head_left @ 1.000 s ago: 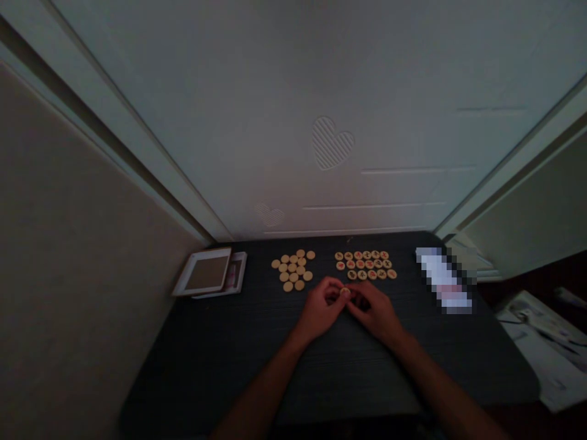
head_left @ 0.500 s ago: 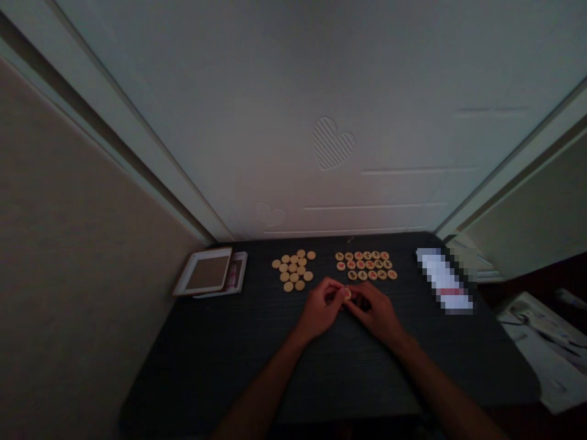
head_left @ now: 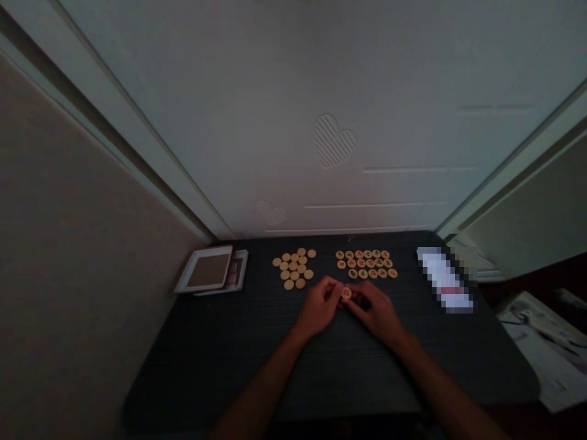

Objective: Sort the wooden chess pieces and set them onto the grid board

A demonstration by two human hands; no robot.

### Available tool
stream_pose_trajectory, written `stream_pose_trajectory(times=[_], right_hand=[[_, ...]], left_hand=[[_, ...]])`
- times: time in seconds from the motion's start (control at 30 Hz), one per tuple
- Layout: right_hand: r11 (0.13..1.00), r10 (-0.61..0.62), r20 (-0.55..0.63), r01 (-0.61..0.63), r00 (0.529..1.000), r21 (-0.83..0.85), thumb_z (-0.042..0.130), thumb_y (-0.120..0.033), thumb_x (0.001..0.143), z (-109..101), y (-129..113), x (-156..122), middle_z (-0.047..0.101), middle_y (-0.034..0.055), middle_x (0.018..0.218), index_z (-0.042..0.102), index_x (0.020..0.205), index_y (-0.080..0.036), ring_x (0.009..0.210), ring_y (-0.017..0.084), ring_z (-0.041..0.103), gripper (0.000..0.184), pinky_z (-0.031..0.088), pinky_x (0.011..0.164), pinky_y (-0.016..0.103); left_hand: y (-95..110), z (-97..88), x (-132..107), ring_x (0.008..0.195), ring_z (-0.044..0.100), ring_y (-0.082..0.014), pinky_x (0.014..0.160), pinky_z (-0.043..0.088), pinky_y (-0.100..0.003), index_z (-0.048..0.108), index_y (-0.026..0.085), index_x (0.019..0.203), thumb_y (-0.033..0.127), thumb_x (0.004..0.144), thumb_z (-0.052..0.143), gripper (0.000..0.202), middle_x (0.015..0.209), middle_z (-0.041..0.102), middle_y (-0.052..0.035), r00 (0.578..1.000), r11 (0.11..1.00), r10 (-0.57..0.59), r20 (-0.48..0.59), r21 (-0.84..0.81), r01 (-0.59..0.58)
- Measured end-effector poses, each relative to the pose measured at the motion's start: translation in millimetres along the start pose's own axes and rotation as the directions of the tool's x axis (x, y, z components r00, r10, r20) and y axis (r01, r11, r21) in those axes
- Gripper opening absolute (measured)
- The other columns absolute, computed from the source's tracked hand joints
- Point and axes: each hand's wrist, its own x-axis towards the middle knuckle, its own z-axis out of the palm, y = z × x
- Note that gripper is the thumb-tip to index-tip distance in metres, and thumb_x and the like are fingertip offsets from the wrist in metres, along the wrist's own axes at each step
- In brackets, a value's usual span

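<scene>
One round wooden Chinese chess piece (head_left: 346, 293), with a red mark on top, up between two hands, just above the middle of the dark table (head_left: 220, 373).

Far to the left of the piece, a tall beige wall (head_left: 82, 256), going down past the table's edge. Closer, but still well left of the piece, a flat white-edged box (head_left: 204, 270) with a brown square top, lying a bit crooked on the table. Right behind it and partly under it, one more flat white box (head_left: 238, 272), with something pink inside.

Just left of the piece and a little farther back, a bunch of round pieces (head_left: 293, 267), close together, plain pale tops up, some touching.

Right beside the piece on its left, the left hand (head_left: 320, 305). Fingers (head_left: 332, 293) curled and tight, pinching the piece at its left edge.

Right beside the piece on its right, the right hand (head_left: 376, 313). Fingers (head_left: 360, 295) bent in toward the piece, right up at its edge, but too dark there to tell if gripping or only close.

Just behind the piece and to the right, three neat rows of marked pieces (head_left: 365, 264), some red marks, some black.

Well right of the piece, a long white thing (head_left: 444, 280) on the table, too blurred to name. Farther right, past the table's edge, a sheet of printed paper (head_left: 541, 348), down low.
</scene>
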Motion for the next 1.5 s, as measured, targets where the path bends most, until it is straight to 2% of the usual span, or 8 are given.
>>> stream_pose_trajectory(times=[0.3, 0.5, 0.73, 0.97, 1.13, 1.27, 1.5], right_hand=[[1.000, -0.012, 0.016, 0.012, 1.000, 0.012, 0.062, -0.034, 0.096, 0.0, 1.7, -1.0, 0.062, 0.0025, 0.085, 0.064, 0.117, -0.023, 0.071, 0.016, 0.059, 0.024, 0.052, 0.063, 0.027], [1.000, -0.001, 0.038, 0.000, 0.999, 0.010, 0.063, -0.036, 0.096, 0.0, 0.0, -1.0, 0.061, 0.0019, 0.083, 0.065, 0.116, -0.024, 0.070, 0.016, 0.057, 0.024, 0.051, 0.062, 0.027], [1.000, -0.009, 0.020, 0.008, 1.000, 0.007, 0.063, -0.033, 0.095, -0.6, 0.2, 0.6, 0.062, 0.0018, 0.084, 0.065, 0.117, -0.024, 0.070, 0.016, 0.058, 0.024, 0.052, 0.064, 0.027], [1.000, -0.017, 0.029, 0.016, 0.999, 0.025, 0.060, -0.033, 0.097, -1.7, -0.5, 0.3, 0.063, 0.0035, 0.088, 0.064, 0.118, -0.023, 0.073, 0.016, 0.060, 0.024, 0.053, 0.064, 0.028], [1.000, -0.007, 0.026, 0.007, 1.000, 0.024, 0.063, -0.035, 0.096, -1.3, -2.6, -0.1, 0.062, 0.0025, 0.085, 0.066, 0.110, -0.023, 0.071, 0.016, 0.059, 0.020, 0.052, 0.064, 0.027], [1.000, 0.009, 0.036, -0.010, 0.999, 0.021, 0.063, -0.038, 0.095, -2.6, -4.8, 1.1, 0.062, 0.0021, 0.083, 0.067, 0.113, -0.024, 0.070, 0.016, 0.059, 0.024, 0.053, 0.063, 0.027], [1.000, 0.011, 0.011, -0.011, 1.000, 0.014, 0.061, -0.036, 0.096, -4.2, -5.7, 2.6, 0.064, 0.0033, 0.084, 0.066, 0.117, -0.023, 0.071, 0.017, 0.061, 0.025, 0.054, 0.064, 0.028]], left_hand=[[0.9, -0.9, -2.3, 0.085, 0.073, -0.0198, 0.075, 0.056, -0.029, 0.061, 0.018, 0.093, 0.041, 0.089, 0.069, 0.024, 0.092, 0.076, -0.0060, 1.000, 0.998, -0.004, 0.028, 0.057, 0.002], [0.1, -2.4, -0.5, 0.083, 0.073, -0.0189, 0.073, 0.055, -0.028, 0.061, 0.018, 0.089, 0.039, 0.092, 0.065, 0.021, 0.090, 0.076, -0.0050, 1.000, 0.998, -0.002, 0.021, 0.066, 0.000], [1.1, -1.3, 0.6, 0.072, 0.068, -0.0157, 0.067, 0.055, -0.027, 0.062, 0.019, 0.088, 0.047, 0.095, 0.057, 0.030, 0.082, 0.072, -0.0025, 1.000, 0.999, 0.004, -0.016, 0.046, -0.004], [-0.8, -1.3, -2.4, 0.085, 0.073, -0.0196, 0.075, 0.057, -0.029, 0.062, 0.019, 0.093, 0.044, 0.086, 0.071, 0.028, 0.091, 0.076, -0.0062, 1.000, 0.999, 0.004, 0.028, 0.050, -0.005], [-2.0, -2.9, 0.3, 0.083, 0.073, -0.0195, 0.075, 0.056, -0.029, 0.063, 0.019, 0.088, 0.044, 0.089, 0.068, 0.026, 0.089, 0.076, -0.0054, 1.000, 0.998, 0.002, 0.006, 0.057, -0.002], [1.4, -1.7, 1.4, 0.077, 0.071, -0.0179, 0.070, 0.055, -0.028, 0.062, 0.019, 0.085, 0.045, 0.092, 0.062, 0.027, 0.084, 0.075, -0.0041, 1.000, 0.999, 0.000, -0.030, 0.055, 0.001], [4.0, -0.4, -2.0, 0.080, 0.071, -0.0179, 0.072, 0.055, -0.028, 0.062, 0.019, 0.092, 0.043, 0.088, 0.069, 0.025, 0.089, 0.075, -0.0046, 1.000, 0.998, -0.011, 0.012, 0.059, 0.010]])
